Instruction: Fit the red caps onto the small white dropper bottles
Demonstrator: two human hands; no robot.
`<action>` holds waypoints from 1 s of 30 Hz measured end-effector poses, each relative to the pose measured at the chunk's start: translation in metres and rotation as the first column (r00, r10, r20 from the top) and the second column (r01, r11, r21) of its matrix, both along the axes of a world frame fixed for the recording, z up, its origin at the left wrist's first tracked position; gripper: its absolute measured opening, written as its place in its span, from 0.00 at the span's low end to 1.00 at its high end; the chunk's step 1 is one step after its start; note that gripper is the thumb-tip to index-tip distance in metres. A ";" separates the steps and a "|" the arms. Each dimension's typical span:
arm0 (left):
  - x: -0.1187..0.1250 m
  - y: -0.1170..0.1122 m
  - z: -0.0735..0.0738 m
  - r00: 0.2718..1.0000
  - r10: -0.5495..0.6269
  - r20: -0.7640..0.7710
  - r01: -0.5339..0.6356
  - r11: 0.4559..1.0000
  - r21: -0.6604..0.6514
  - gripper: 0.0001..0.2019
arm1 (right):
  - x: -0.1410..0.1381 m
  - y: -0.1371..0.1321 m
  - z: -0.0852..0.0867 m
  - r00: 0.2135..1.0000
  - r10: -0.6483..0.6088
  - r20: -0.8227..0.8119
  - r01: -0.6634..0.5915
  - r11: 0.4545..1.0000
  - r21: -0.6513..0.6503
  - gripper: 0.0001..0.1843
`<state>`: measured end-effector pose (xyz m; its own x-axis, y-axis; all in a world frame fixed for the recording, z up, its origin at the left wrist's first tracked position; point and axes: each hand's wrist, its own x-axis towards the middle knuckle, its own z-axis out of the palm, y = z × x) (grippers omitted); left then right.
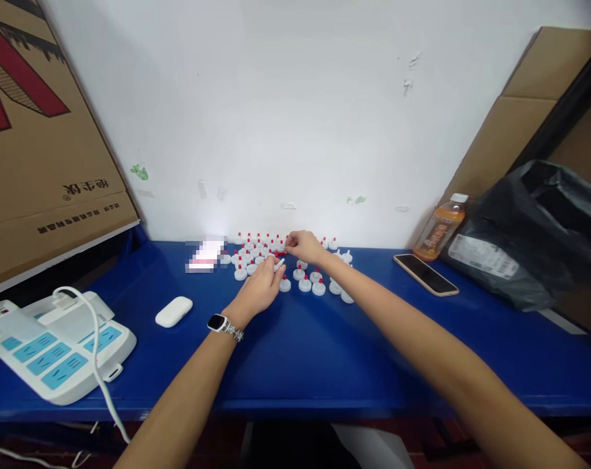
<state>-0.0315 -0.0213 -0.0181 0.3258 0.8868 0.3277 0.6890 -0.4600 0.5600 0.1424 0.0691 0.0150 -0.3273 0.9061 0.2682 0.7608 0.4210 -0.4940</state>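
Note:
Many white nozzle caps (305, 284), most with small red tips, stand in rows on the blue table near the wall. My left hand (262, 286) is closed on a white nozzle cap (279, 264), whose spout points up to the right; its base is hidden by the fingers. Just beyond it, my right hand (303, 247) is pinched over a little pile of loose red tips (278, 255). Whatever is between its fingertips is too small to make out. At the right of the group, a few white caps (346, 256) show no red tip.
A white power strip (60, 394) with a cable and a white earbud case (174, 312) lie on the left. At the right are a phone (426, 274), an orange drink bottle (440, 228) and a black plastic bag (515, 234). A large carton (45, 156) leans at the left.

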 end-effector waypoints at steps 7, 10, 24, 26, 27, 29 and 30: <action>0.007 -0.005 0.002 0.991 -0.076 0.111 0.075 0.997 0.013 0.16 | 0.019 -0.061 -0.011 0.733 0.100 -0.673 -0.157 0.987 -0.023 0.12; 0.009 -0.007 0.002 0.986 -0.119 0.116 0.120 0.993 -0.002 0.15 | 0.022 -0.076 -0.013 0.691 0.099 -0.716 -0.212 0.975 -0.070 0.14; 0.011 -0.006 0.000 0.977 -0.185 0.102 0.187 0.982 -0.013 0.14 | 0.019 -0.087 -0.016 0.525 0.028 -0.851 -0.254 0.959 -0.125 0.18; 0.012 -0.007 0.000 0.977 -0.189 0.097 0.192 0.981 -0.018 0.14 | 0.016 -0.087 -0.019 0.525 0.027 -0.850 -0.223 0.969 -0.107 0.18; 0.013 -0.007 0.000 0.977 -0.191 0.097 0.194 0.981 -0.021 0.14 | 0.014 -0.087 -0.020 0.525 0.029 -0.851 -0.204 0.974 -0.093 0.18; 0.014 -0.009 0.001 0.976 -0.190 0.102 0.193 0.981 -0.020 0.14 | 0.010 -0.088 -0.023 0.511 0.029 -0.859 -0.162 0.985 -0.063 0.18; 0.014 -0.010 0.002 0.977 -0.186 0.106 0.189 0.982 -0.012 0.14 | 0.008 -0.088 -0.025 0.499 0.027 -0.866 -0.138 0.989 -0.048 0.18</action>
<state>-0.0171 -0.0312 -0.0166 0.4520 0.8207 0.3496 0.5289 -0.5622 0.6358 0.1501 -0.0189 -0.0097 -0.0586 0.9259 0.3731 -0.1007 0.3664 -0.9250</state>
